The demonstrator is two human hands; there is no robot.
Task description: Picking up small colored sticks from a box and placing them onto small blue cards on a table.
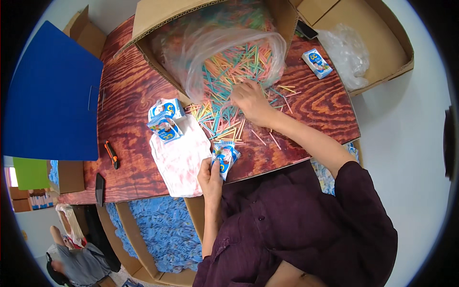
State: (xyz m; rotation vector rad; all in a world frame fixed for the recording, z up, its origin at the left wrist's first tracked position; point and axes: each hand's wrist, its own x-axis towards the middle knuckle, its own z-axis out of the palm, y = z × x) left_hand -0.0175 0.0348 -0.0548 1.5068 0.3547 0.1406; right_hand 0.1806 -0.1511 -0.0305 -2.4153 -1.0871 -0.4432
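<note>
My left hand [209,178] pinches a small blue-and-white packet [225,157] upright at the table's near edge. Forward and to the right, my right hand [252,103] reaches into a heap of thin pastel sticks [236,62], its fingers curled together on some of them; the fingertips are partly hidden. The heap spills onto the table out of a clear plastic bag [193,57] inside a tipped cardboard box [165,16]. Left of the heap lies a white pad with pinkish smudges [178,165]. Two more packets, one in front [165,129] and one behind [165,109], sit at its far end.
A blue panel [55,100] stands at the left, near an orange utility knife [112,155] and a black phone [100,189]. A small blue-and-white box [316,63] lies right. Below the table, cartons hold many blue packets [165,234]. Another person [86,263] is at lower left.
</note>
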